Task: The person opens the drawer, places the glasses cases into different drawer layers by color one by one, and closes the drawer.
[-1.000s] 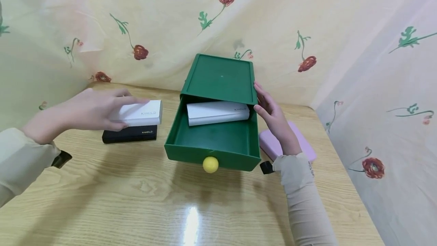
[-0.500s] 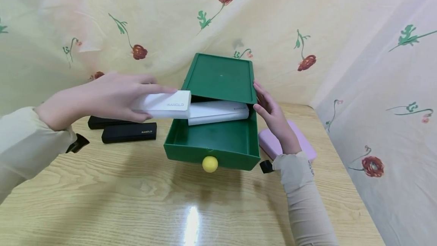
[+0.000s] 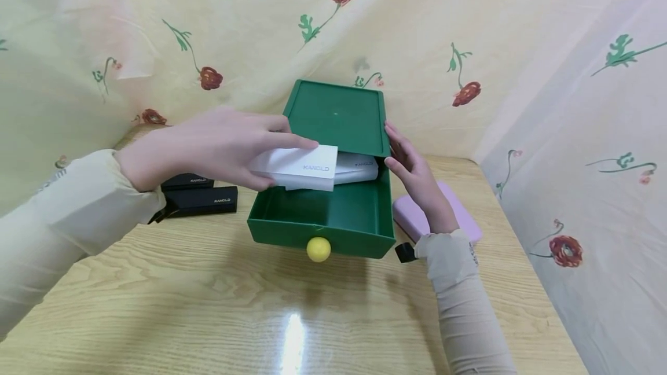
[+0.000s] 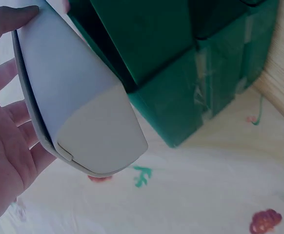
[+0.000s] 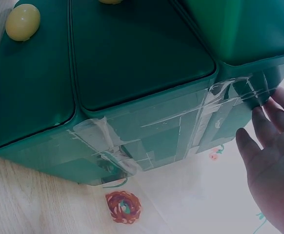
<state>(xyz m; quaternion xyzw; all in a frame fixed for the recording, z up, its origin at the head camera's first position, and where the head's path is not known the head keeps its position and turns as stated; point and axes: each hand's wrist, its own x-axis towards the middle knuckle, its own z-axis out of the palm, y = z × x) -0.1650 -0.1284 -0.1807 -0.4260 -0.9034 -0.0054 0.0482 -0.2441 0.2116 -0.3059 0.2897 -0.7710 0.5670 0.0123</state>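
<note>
White case (image 3: 307,168), gripped by left fingers (image 3: 292,141), partly hides another case (image 3: 358,169) in the drawer (image 3: 356,242); right fingers (image 3: 405,147) extended.

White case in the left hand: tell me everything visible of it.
The white case looks long, smooth and closed, with a seam and grey lettering near one end. The left hand holds it between thumb and fingers, roughly level, over the open green drawer; contact with the second case behind is unclear.

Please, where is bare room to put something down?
Bare table is in front of the open drawer; the drawer's front floor is free. Crowded: its back, where the inner white case lies behind the held white case; also around the black cases and left hand.
</note>
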